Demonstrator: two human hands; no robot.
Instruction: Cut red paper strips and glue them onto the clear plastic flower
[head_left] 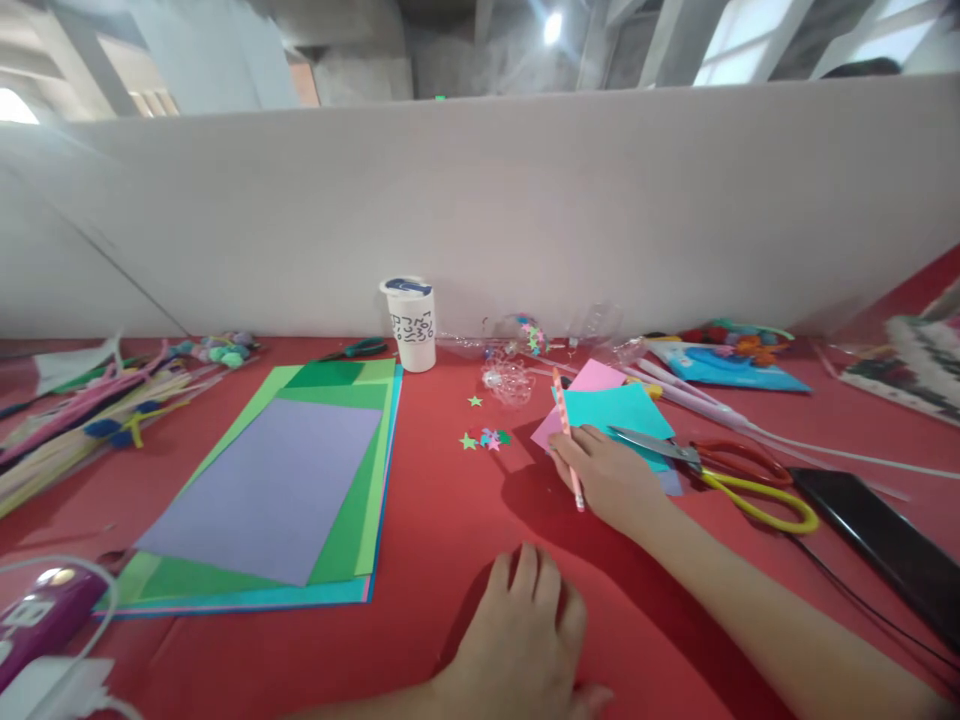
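My right hand (609, 478) is closed around a pink pencil (568, 440), which lies across its fingers and points away from me. The hand rests at the near edge of a teal paper square (619, 408) that lies on a pink paper square (596, 377). Red and yellow scissors (720, 470) lie just right of the hand, their blades over the teal paper. My left hand (525, 630) lies flat on the red table (450, 520) near the front, fingers together and stretched out, holding nothing.
A stack of coloured paper sheets (277, 490), purple on top, lies at the left. Behind stand a white cup (412, 322), small foam stars (484, 438), plastic packets (517, 360) and pipe cleaners (82, 410). A black phone (877, 545) lies at the right. A white partition (480, 200) closes the back.
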